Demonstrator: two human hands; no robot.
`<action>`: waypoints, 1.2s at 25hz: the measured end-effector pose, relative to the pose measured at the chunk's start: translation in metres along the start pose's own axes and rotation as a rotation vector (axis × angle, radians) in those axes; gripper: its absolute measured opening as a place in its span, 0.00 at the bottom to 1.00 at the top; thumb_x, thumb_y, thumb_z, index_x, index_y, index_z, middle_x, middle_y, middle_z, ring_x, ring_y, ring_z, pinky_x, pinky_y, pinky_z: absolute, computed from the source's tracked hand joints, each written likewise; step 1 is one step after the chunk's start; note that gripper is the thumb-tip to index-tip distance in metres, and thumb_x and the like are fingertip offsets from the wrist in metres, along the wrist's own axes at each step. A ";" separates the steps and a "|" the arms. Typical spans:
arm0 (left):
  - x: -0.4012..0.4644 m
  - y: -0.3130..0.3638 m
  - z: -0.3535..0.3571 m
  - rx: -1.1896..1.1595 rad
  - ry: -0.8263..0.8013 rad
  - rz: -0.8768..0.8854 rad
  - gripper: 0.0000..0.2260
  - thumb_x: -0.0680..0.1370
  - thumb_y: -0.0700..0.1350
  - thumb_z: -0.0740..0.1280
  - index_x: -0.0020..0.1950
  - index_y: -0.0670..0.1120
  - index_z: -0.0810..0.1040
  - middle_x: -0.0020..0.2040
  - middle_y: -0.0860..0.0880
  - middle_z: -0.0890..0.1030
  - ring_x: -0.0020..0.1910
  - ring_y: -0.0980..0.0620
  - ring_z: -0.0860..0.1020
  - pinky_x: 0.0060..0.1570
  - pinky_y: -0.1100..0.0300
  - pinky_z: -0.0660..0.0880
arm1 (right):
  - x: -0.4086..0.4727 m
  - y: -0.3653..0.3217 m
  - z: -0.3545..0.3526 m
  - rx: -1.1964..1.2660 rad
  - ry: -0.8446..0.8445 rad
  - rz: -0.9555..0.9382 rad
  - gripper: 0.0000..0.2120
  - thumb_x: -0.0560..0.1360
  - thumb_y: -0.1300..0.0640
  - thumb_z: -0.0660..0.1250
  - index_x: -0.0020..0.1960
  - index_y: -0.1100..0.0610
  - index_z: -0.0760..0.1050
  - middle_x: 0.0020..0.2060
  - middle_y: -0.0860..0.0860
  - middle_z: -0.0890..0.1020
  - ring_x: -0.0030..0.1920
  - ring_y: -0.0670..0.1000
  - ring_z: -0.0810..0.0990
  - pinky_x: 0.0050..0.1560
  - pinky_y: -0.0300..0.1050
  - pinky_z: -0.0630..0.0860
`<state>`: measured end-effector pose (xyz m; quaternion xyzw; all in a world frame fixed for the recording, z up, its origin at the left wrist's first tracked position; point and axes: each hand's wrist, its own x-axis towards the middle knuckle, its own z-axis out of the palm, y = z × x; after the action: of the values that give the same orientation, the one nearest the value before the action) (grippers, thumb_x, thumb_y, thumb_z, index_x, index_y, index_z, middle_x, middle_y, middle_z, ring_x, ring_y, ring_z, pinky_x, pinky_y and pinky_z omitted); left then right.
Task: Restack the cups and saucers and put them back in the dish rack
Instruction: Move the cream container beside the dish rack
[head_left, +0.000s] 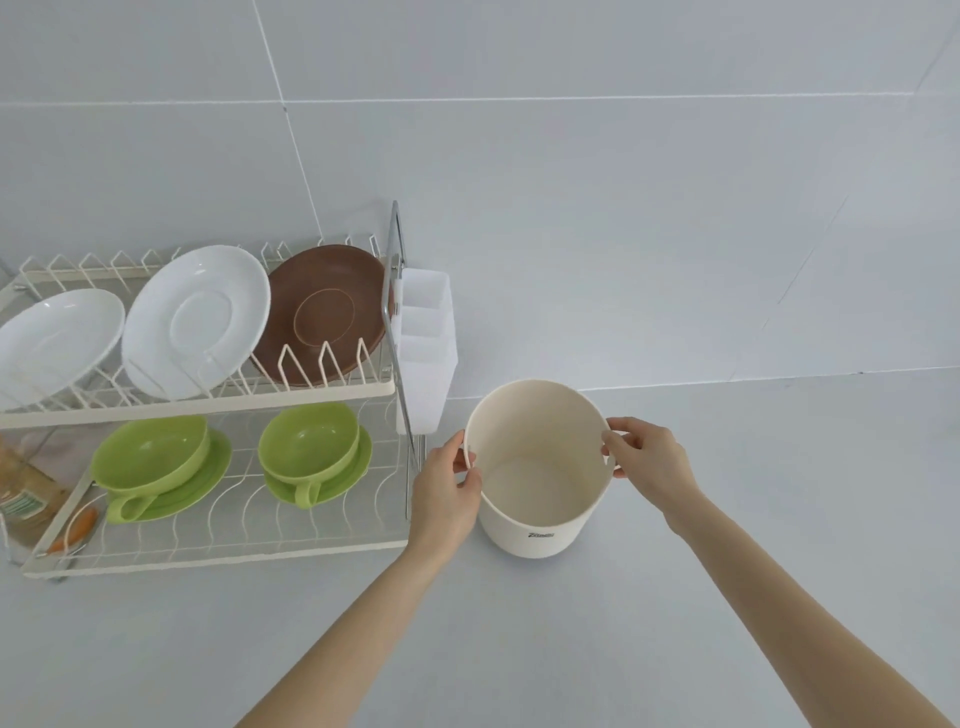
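We grip the empty cream bucket (537, 467) just right of the dish rack (208, 400), left hand (447, 488) and right hand (649, 457) pinching its handles. Two green cup-and-saucer stacks (311, 457) already sit on the rack's lower shelf, so the task looks nearly done.

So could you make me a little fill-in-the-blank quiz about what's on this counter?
1. Both hands, left hand and right hand, grip the rim of the cream ____.
2. The brown saucer stands on the dish rack's ____ tier.
3. The two cups on the lower tier are ____ in colour.
4. Each cup sits on a matching ____.

Missing words: bucket; upper; green; saucer
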<state>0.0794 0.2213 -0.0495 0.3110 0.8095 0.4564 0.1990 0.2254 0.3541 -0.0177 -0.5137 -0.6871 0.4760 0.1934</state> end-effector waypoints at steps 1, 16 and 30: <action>0.005 0.001 0.004 -0.006 0.018 0.002 0.12 0.76 0.36 0.60 0.57 0.43 0.76 0.53 0.43 0.80 0.52 0.49 0.79 0.48 0.62 0.70 | 0.008 -0.001 0.000 0.006 -0.001 -0.007 0.13 0.76 0.57 0.59 0.57 0.54 0.77 0.34 0.47 0.79 0.38 0.50 0.78 0.49 0.44 0.75; 0.035 -0.005 0.022 -0.065 0.138 0.002 0.10 0.77 0.35 0.58 0.54 0.41 0.77 0.47 0.46 0.79 0.48 0.51 0.76 0.38 0.85 0.65 | 0.040 0.014 0.013 0.068 -0.022 -0.050 0.17 0.76 0.58 0.61 0.64 0.53 0.73 0.44 0.50 0.82 0.48 0.52 0.78 0.41 0.36 0.70; 0.015 -0.002 0.019 0.143 -0.101 -0.002 0.29 0.77 0.43 0.61 0.75 0.42 0.53 0.74 0.44 0.62 0.73 0.47 0.62 0.68 0.57 0.61 | 0.015 0.010 0.017 -0.329 -0.094 -0.209 0.27 0.76 0.58 0.61 0.74 0.56 0.58 0.74 0.52 0.59 0.73 0.52 0.62 0.68 0.44 0.61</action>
<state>0.0794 0.2429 -0.0616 0.3461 0.8294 0.3809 0.2174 0.2118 0.3599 -0.0375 -0.4416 -0.8135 0.3581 0.1226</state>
